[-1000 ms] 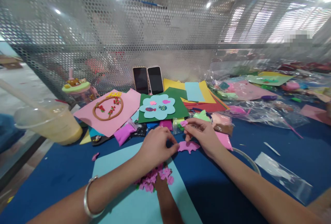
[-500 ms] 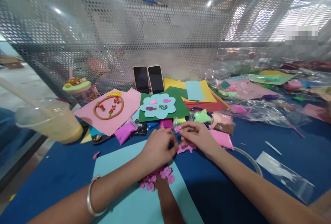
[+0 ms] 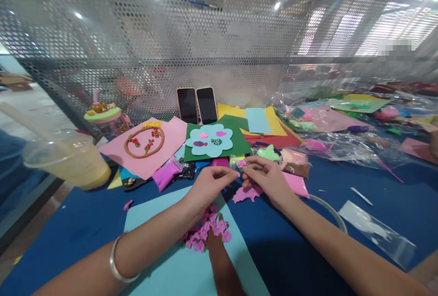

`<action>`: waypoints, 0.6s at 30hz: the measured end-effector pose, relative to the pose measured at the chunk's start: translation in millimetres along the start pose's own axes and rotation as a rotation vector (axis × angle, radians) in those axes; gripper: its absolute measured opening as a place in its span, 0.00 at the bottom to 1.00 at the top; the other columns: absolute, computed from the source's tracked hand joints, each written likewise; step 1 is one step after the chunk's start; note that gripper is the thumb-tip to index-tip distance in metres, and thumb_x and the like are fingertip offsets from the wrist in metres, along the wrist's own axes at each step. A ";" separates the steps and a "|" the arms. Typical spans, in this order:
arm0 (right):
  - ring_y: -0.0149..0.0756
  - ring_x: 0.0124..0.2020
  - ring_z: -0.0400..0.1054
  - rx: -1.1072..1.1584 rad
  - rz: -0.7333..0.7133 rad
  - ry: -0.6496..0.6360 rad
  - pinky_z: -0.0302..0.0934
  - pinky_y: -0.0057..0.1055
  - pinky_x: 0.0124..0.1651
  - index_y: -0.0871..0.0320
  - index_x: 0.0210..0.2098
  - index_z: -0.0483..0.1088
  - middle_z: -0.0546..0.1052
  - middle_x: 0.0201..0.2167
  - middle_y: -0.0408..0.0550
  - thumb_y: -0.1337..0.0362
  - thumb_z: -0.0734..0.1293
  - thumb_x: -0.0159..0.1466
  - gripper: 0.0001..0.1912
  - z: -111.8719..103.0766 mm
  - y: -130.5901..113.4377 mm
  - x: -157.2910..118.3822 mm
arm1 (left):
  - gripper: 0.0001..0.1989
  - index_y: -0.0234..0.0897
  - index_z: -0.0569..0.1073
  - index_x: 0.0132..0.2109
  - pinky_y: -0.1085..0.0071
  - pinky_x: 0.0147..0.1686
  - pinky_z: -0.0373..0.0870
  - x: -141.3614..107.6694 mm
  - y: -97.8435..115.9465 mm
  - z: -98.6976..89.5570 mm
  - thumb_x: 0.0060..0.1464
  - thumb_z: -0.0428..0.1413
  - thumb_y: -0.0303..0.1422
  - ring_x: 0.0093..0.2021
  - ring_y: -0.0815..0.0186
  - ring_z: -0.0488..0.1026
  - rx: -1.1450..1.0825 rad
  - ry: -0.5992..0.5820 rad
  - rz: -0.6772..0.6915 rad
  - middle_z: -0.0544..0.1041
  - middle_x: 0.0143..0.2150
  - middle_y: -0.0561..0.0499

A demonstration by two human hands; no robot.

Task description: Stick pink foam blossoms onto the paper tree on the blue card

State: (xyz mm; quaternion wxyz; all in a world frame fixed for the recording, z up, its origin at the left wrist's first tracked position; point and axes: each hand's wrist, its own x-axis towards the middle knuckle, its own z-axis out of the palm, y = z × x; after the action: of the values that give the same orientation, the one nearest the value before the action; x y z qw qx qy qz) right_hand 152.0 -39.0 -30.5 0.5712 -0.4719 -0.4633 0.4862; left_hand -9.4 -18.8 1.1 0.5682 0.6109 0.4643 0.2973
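from where i watched, both hands met over the blue tabletop [image 3: 78, 227], just past the far edge of a light blue sheet [image 3: 160, 223]; the right hand [image 3: 270, 179] had its fingertips narrowed on a small pink clay bit [image 3: 241, 163], and the left hand [image 3: 210, 184] came in with thumb and forefinger pinched nearly closed right beside that bit; whether the left hand actually had hold of it i could not tell.

i judged the bit to be very light and soft, the kind of thing that dents under any squeeze and clings a little to skin; the safest hold seemed to be at its edges, with fingertips only and barely any pressure, since a flat grip would have smeared its shape.

it looked bright pink, matte and irregular; under the right hand a flattened pink clay patch [image 3: 248, 193] with ragged edges lay on the tabletop, the same colour; nearer to me a cluster of pink blossoms [image 3: 207, 232] sat on the light blue sheet, atop a brown trunk shape [image 3: 222, 268].

further off lay a pink card [image 3: 171, 141] with a brown ring, a green card [image 3: 239, 143] with a pale blue flower, two phones [image 3: 196, 104] propped against the mesh, and a plastic cup [image 3: 68, 163] of yellowish drink at the left.
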 end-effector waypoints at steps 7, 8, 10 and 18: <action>0.32 0.16 0.70 -0.112 -0.113 0.031 0.66 0.27 0.20 0.58 0.34 0.69 0.74 0.19 0.40 0.57 0.71 0.53 0.13 -3.2 -0.3 -0.3 | 0.10 0.37 0.80 0.35 0.73 0.31 0.58 -5.1 1.8 3.9 0.44 0.59 0.33 0.30 0.69 0.67 -0.242 -0.021 -0.086 0.77 0.33 0.50; 0.31 0.17 0.70 -0.127 -0.125 0.030 0.66 0.27 0.20 0.58 0.34 0.69 0.74 0.20 0.40 0.58 0.71 0.54 0.13 -3.4 -0.6 -0.8 | 0.09 0.37 0.80 0.34 0.73 0.32 0.58 -5.5 2.3 3.7 0.43 0.58 0.32 0.30 0.69 0.67 -0.254 -0.021 -0.090 0.77 0.32 0.50; 0.31 0.17 0.70 -0.155 -0.145 0.031 0.66 0.27 0.21 0.57 0.35 0.70 0.74 0.20 0.40 0.59 0.70 0.55 0.11 -3.3 -1.4 -2.1 | 0.09 0.38 0.80 0.34 0.73 0.32 0.58 -6.3 3.2 3.3 0.42 0.58 0.30 0.30 0.69 0.66 -0.276 -0.018 -0.104 0.77 0.32 0.51; 0.33 0.18 0.71 -0.220 -0.215 0.027 0.68 0.30 0.21 0.57 0.34 0.72 0.74 0.22 0.43 0.59 0.69 0.55 0.10 -5.0 -1.8 -4.4 | 0.11 0.37 0.81 0.35 0.75 0.31 0.60 -6.8 2.9 3.0 0.41 0.57 0.28 0.30 0.71 0.66 -0.418 -0.080 -0.146 0.77 0.35 0.50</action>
State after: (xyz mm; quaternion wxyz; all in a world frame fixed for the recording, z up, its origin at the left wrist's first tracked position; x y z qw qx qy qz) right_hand 156.8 -44.0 -29.7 0.5709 -0.4861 -0.5539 0.3620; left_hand -8.7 -26.0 4.5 0.7205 0.4559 0.4125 0.3209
